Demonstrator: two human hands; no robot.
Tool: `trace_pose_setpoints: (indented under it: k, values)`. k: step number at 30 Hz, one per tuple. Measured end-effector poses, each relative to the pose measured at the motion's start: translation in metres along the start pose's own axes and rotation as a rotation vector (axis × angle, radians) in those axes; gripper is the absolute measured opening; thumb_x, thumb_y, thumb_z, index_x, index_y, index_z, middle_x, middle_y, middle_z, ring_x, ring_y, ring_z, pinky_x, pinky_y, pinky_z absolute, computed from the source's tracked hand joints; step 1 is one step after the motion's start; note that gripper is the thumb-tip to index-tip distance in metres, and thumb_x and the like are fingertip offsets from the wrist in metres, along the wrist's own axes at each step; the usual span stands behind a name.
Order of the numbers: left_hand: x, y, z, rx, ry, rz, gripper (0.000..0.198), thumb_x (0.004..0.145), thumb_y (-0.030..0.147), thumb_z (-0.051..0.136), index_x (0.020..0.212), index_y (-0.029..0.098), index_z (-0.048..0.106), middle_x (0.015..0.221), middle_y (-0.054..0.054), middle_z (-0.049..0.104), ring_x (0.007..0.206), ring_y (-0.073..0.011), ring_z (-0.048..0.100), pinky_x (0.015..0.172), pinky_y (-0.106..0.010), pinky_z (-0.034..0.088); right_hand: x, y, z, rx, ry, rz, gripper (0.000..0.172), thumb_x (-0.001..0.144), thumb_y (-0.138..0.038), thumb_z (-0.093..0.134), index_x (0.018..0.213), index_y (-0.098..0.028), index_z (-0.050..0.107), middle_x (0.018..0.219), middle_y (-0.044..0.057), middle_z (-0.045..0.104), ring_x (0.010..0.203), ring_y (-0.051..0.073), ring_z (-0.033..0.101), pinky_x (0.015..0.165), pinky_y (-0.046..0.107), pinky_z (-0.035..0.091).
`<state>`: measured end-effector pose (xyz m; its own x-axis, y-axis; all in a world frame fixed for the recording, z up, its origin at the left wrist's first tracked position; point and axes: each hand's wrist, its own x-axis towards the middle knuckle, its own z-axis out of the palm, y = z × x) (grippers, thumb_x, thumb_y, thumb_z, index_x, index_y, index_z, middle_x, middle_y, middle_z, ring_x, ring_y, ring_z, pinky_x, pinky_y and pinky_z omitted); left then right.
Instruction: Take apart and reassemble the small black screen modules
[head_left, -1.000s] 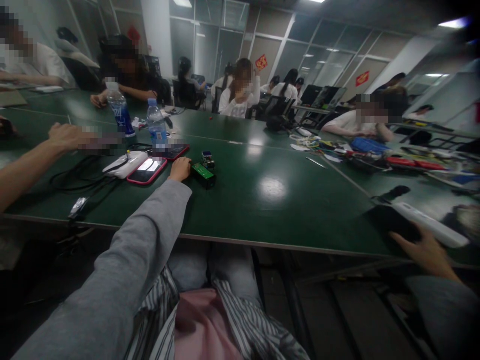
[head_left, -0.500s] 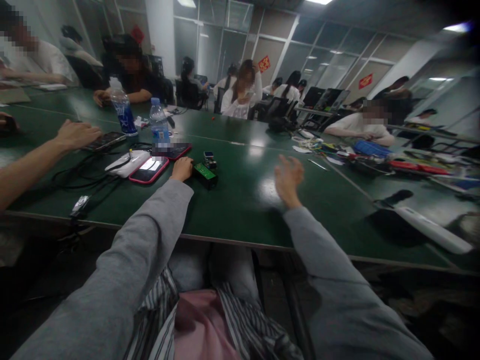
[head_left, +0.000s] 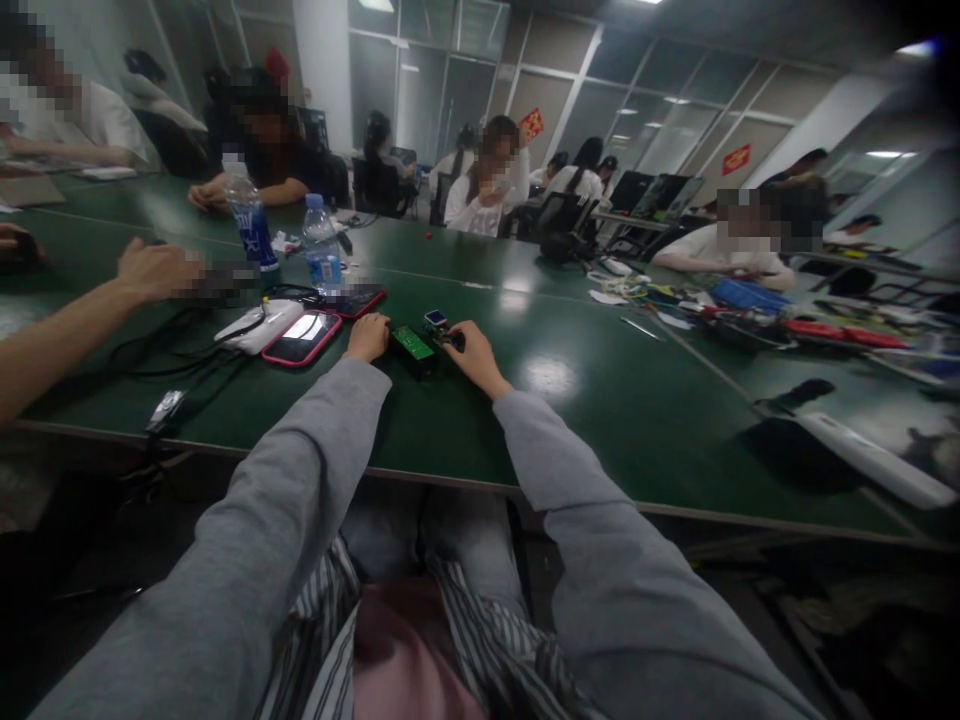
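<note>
A small black box with a green circuit board (head_left: 414, 343) on top lies on the dark green table. My left hand (head_left: 367, 338) is closed at its left end, fingertips against it and partly hidden. From the other side my right hand (head_left: 477, 357) pinches the lower part of a small module with a square screen (head_left: 435, 318), just behind the box. The fingertips cover part of that module, so its exact shape is unclear. Left of my left hand lies a phone with a pink-red edge (head_left: 302, 339), its screen lit.
A clear water bottle (head_left: 322, 250) and a blue-labelled bottle (head_left: 251, 225) stand at the back left. Beside the phone are a white power bank (head_left: 259, 325) and cables. Another person's arm (head_left: 82, 315) reaches in from the left. Wires and tools (head_left: 750, 300) clutter the right.
My right hand has swung left from over the bare tabletop to the small screen module and closed on it. The module has shifted slightly right. My left hand stays at the box.
</note>
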<state>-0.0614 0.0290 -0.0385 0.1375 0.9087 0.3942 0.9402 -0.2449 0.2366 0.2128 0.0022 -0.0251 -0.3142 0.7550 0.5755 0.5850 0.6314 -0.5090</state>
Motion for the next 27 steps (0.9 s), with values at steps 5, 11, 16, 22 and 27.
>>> trace_pose_setpoints:
  k: [5, 11, 16, 22, 27]
  values:
    - [-0.001, 0.001, -0.002, 0.012, -0.002, -0.019, 0.039, 0.095, 0.011, 0.047, 0.129, 0.017, 0.066, 0.131, -0.013, 0.067, 0.13, -0.0263, 0.059, 0.114, -0.041, 0.046, -0.007, 0.017, -0.018, 0.07, 0.088, 0.315, 0.033, 0.096, -0.045, 0.055, 0.118, -0.02, 0.06, 0.106, 0.011, 0.071, 0.101, 0.027, 0.067, 0.097, 0.044, 0.051]
    - [0.0, 0.002, -0.003, 0.022, -0.026, -0.013, 0.04, 0.095, 0.011, 0.047, 0.13, 0.016, 0.065, 0.134, -0.014, 0.066, 0.131, -0.0265, 0.059, 0.116, -0.041, 0.045, -0.008, 0.023, -0.014, -0.027, 0.126, 0.268, 0.049, 0.089, -0.052, 0.066, 0.124, -0.018, 0.061, 0.117, 0.016, 0.068, 0.115, 0.032, 0.061, 0.104, 0.05, 0.048]
    - [-0.001, 0.004, -0.003, 0.008, -0.006, -0.019, 0.04, 0.094, 0.011, 0.047, 0.129, 0.016, 0.066, 0.133, -0.015, 0.066, 0.131, -0.027, 0.058, 0.116, -0.042, 0.045, -0.008, 0.023, -0.014, -0.004, 0.081, 0.269, 0.044, 0.089, -0.04, 0.064, 0.127, -0.018, 0.063, 0.121, 0.013, 0.069, 0.112, 0.028, 0.063, 0.105, 0.047, 0.049]
    - [-0.001, 0.003, -0.005, -0.005, -0.021, -0.032, 0.04, 0.094, 0.012, 0.048, 0.13, 0.016, 0.065, 0.135, -0.015, 0.066, 0.132, -0.0269, 0.057, 0.116, -0.042, 0.045, -0.003, 0.031, -0.02, -0.072, 0.224, 0.449, 0.045, 0.1, -0.053, 0.044, 0.112, -0.018, 0.07, 0.114, 0.016, 0.071, 0.115, 0.031, 0.062, 0.108, 0.051, 0.046]
    - [-0.001, 0.003, -0.005, 0.01, -0.029, -0.022, 0.041, 0.093, 0.012, 0.049, 0.13, 0.016, 0.066, 0.134, -0.015, 0.066, 0.131, -0.0281, 0.058, 0.115, -0.044, 0.046, -0.002, 0.027, -0.015, -0.162, 0.183, 0.307, 0.061, 0.09, -0.061, 0.064, 0.131, -0.016, 0.06, 0.131, 0.02, 0.061, 0.127, 0.036, 0.054, 0.11, 0.057, 0.044]
